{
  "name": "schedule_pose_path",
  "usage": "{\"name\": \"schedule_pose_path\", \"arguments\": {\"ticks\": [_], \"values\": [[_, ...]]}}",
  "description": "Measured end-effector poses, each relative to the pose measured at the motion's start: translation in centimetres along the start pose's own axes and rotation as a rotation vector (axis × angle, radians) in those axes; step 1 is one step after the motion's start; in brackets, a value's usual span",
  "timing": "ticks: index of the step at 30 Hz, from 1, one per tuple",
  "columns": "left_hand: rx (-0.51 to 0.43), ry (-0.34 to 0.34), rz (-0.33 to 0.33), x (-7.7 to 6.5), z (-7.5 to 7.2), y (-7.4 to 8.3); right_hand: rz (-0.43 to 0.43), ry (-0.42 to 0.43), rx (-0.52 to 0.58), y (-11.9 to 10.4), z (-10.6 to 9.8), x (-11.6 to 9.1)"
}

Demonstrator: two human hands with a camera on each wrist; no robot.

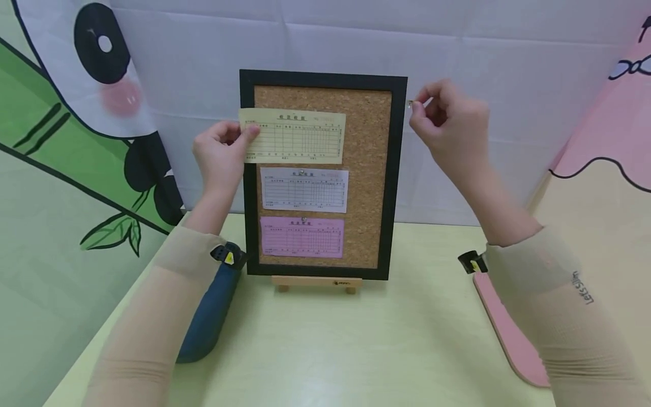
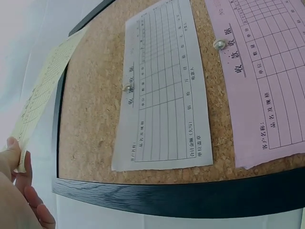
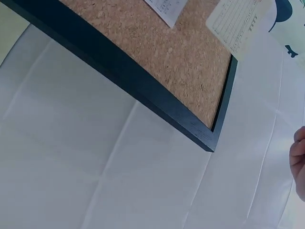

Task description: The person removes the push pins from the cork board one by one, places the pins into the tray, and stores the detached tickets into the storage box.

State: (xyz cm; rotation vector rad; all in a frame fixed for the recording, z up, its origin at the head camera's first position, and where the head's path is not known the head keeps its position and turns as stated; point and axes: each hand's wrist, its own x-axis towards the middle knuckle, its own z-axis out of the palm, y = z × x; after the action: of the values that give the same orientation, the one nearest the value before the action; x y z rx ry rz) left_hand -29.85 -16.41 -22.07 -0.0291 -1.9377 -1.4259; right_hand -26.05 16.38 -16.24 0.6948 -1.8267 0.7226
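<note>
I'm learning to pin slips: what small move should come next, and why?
Probably the left hand should lay the yellow slip flat on the cork: the left wrist view shows it angled off the cork, and the right hand pinches what looks like a pin.

R hand (image 3: pixel 298 164) at view's rt edge, apart from corkboard (image 3: pixel 181 62); yel. slip (image 3: pixel 238 25) overlaps blk frame (image 3: pixel 143 88).

Beige sleeves (image 1: pixel 139 316), dark lettering (image 1: pixel 582 287) on the right, black wrist cameras (image 1: pixel 219 252) with yellow, apparently triangular marks (image 1: pixel 229 258)
</note>
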Motion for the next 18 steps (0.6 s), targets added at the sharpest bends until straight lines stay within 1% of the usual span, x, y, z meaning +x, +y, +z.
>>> {"name": "schedule_pose_path", "arguments": {"ticks": [2,7,13,18], "values": [[-0.002,-0.008,0.010,-0.2,-0.4,0.4,0.033,0.005,0.001,0.1,-1.0,-0.1],[-0.021,-0.024,0.019,-1.0,-1.3,1.1,0.065,0.018,-0.025,0.5,-3.2,-1.1],[-0.029,-0.046,0.045,-2.3,-2.4,1.8,0.059,0.046,-0.041,1.1,-5.9,-2.4],[-0.035,-0.066,0.046,-3.3,-3.6,2.0,0.067,0.066,-0.073,1.4,-8.1,-3.8]]}}
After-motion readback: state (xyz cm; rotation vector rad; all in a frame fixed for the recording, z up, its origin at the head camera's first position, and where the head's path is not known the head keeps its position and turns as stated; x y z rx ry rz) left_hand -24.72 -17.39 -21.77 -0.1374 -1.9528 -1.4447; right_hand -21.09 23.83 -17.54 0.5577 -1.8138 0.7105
